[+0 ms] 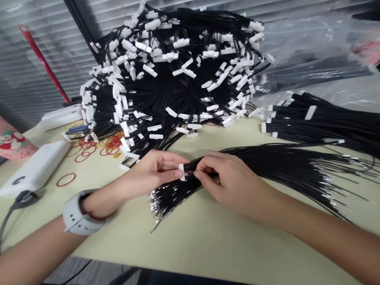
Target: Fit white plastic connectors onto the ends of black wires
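Pinching boxy white plastic plug [182, 168] in left fingers [171, 176], thin black wires [191, 167] in right fingers [207, 182]; between desk's [231, 248] front edge and tangled, plug-studded heap [176, 88].

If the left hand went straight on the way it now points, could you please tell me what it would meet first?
Beyond the white connector it pinches, the left hand would probably meet the right hand first, though depth is unclear here.

On the pale yellow bench [230, 255]: a heap of black cables [168, 94] with white connectors [149, 71], a spread wire bundle [279, 165], scattered rubber bands [113, 144], a corded white box [38, 167]
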Motion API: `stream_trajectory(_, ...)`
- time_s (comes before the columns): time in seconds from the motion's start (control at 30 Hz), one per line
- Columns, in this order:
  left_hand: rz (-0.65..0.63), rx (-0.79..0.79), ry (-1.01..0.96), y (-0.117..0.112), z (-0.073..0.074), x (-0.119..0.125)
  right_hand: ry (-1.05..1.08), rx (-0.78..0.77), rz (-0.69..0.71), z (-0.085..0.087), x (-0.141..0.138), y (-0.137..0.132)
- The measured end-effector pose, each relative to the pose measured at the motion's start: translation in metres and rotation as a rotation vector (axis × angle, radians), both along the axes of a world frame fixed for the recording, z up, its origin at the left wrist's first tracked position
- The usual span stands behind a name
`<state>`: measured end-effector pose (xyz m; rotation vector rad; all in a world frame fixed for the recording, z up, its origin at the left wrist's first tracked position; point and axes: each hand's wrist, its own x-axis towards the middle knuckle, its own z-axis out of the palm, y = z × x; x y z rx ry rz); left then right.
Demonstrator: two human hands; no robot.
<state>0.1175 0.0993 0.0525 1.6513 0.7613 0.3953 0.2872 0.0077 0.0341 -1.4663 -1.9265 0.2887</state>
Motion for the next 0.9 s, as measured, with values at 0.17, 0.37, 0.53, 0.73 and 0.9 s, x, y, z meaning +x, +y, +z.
stream_trajectory(0.17, 0.042, 0.001, 0.002, -0.003, -0.001, 0.003, -0.025, 0.034, -0.014, -0.002, -0.004, -0.001)
stream_trajectory(0.37, 0.062, 0.052, 0.008, -0.009, -0.004, 0.005, -0.045, 0.027, -0.042, -0.004, -0.008, 0.000)
stream_trajectory(0.53, 0.067, 0.139, -0.022, -0.014, -0.008, 0.004, -0.014, -0.010, -0.054, -0.005, -0.011, 0.000)
stream_trajectory(0.73, 0.029, 0.155, -0.017, -0.012, -0.007, 0.005, 0.047, -0.035, -0.036, -0.001, -0.008, 0.000)
stream_trajectory(0.9, -0.019, 0.189, -0.040, -0.004, -0.006, 0.006, 0.084, -0.086, 0.012, 0.004, 0.004, 0.001)
